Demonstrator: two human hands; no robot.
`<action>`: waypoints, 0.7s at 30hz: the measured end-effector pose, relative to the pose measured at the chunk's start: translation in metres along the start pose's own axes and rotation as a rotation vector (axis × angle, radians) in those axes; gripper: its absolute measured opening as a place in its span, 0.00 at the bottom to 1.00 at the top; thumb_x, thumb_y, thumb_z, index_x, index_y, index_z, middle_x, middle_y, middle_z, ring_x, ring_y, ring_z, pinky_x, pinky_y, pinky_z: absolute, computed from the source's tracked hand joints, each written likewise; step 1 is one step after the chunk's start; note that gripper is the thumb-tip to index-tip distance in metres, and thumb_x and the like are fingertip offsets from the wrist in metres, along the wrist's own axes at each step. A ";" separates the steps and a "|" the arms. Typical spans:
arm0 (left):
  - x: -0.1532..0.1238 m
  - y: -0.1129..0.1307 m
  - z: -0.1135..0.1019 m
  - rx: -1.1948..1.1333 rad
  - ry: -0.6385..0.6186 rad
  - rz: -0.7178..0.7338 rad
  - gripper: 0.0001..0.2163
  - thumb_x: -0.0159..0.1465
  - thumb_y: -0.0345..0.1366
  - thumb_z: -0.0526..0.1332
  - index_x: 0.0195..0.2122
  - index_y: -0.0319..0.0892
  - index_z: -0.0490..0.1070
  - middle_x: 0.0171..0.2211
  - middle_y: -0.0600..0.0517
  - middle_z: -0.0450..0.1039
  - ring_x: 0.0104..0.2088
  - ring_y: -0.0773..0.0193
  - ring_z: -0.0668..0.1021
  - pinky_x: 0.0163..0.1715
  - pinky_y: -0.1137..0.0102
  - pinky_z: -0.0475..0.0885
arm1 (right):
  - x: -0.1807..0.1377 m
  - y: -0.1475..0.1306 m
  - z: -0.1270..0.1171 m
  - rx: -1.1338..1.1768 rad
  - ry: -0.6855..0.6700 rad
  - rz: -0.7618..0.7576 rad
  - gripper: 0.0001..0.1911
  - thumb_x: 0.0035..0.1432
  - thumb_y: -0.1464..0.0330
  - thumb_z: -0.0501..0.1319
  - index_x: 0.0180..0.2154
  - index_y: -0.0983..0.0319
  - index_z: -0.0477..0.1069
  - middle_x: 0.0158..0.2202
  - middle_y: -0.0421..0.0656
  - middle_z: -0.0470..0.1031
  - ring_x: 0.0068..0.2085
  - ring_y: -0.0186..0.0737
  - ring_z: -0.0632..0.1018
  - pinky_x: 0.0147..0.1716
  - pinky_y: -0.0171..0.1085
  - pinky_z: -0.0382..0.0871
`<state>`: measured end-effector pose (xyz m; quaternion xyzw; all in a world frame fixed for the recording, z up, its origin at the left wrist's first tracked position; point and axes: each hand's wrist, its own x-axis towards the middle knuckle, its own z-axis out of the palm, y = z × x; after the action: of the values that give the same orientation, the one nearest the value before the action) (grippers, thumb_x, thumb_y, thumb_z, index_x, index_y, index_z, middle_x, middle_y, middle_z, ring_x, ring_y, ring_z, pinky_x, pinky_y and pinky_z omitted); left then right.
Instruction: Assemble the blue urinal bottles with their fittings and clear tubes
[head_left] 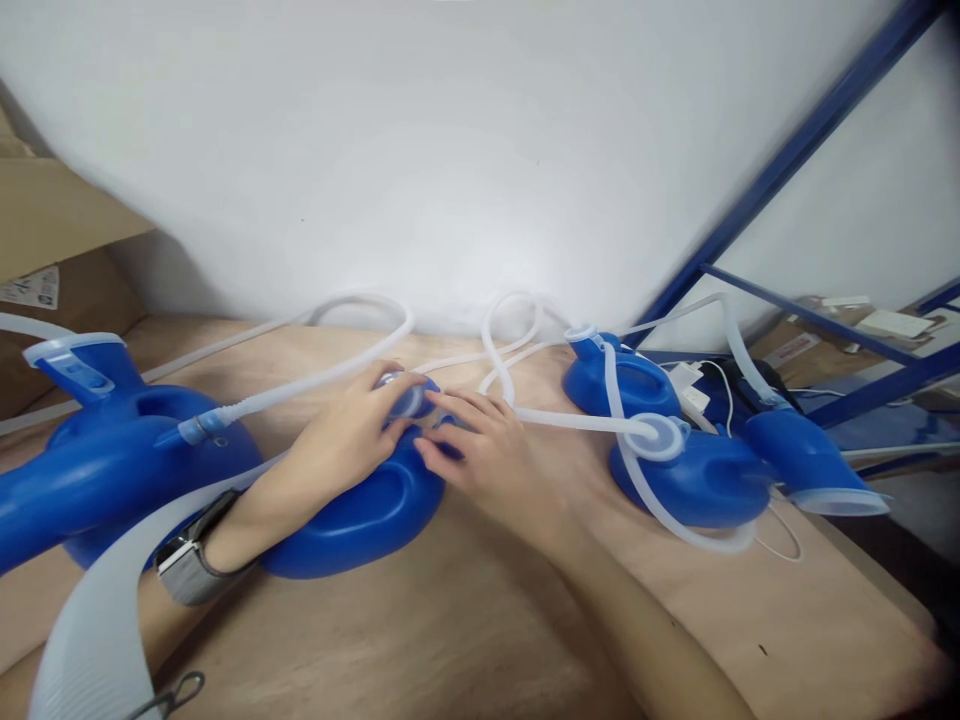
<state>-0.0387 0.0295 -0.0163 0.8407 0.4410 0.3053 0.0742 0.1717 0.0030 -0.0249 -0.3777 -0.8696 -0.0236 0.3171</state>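
A blue plastic container [360, 520] lies on the wooden table [465, 620] in front of me. My left hand [345, 440], with a grey watch on its wrist, is closed round the container's neck and its translucent cap [409, 398]. My right hand [487, 455] rests on the container just right of the cap, fingers curled and pressing on the blue neck. A white ribbed hose [300, 385] runs from the left toward the cap.
Another blue container [112, 450] with a pale spout stands at the left. Two more blue containers [690, 470] with white tubing [517, 340] lie at the right. A white wall stands behind. A blue metal frame [795, 150] and cardboard boxes [52, 230] flank the table.
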 end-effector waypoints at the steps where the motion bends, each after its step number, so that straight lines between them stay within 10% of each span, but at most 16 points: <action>1: 0.000 0.000 0.000 -0.002 0.002 0.004 0.16 0.71 0.33 0.56 0.58 0.45 0.74 0.57 0.45 0.73 0.54 0.52 0.80 0.56 0.59 0.76 | 0.000 0.001 0.001 -0.010 0.004 -0.002 0.09 0.72 0.65 0.63 0.38 0.56 0.81 0.59 0.44 0.81 0.60 0.51 0.79 0.58 0.53 0.70; 7: 0.000 0.001 -0.002 0.000 0.008 0.013 0.14 0.72 0.33 0.56 0.56 0.45 0.74 0.56 0.45 0.73 0.53 0.53 0.80 0.56 0.60 0.76 | 0.000 -0.001 0.007 -0.029 0.030 0.039 0.07 0.71 0.68 0.63 0.37 0.56 0.78 0.54 0.42 0.84 0.56 0.49 0.80 0.67 0.59 0.57; 15: 0.000 0.000 -0.001 -0.003 0.001 0.029 0.15 0.72 0.34 0.56 0.57 0.45 0.74 0.57 0.45 0.72 0.54 0.53 0.79 0.55 0.61 0.77 | -0.001 -0.008 0.005 -0.076 0.003 0.075 0.06 0.72 0.68 0.61 0.41 0.57 0.78 0.54 0.45 0.82 0.56 0.49 0.79 0.61 0.54 0.64; 21: -0.003 -0.007 0.003 -0.058 -0.005 0.014 0.17 0.72 0.34 0.54 0.61 0.49 0.71 0.60 0.47 0.71 0.57 0.54 0.78 0.57 0.60 0.77 | 0.002 -0.037 -0.028 -0.105 -0.026 -0.047 0.18 0.71 0.64 0.62 0.60 0.57 0.76 0.65 0.52 0.73 0.65 0.56 0.72 0.66 0.60 0.64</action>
<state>-0.0436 0.0317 -0.0227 0.8420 0.4259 0.3164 0.0973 0.1605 -0.0302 0.0062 -0.3736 -0.8799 -0.0716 0.2849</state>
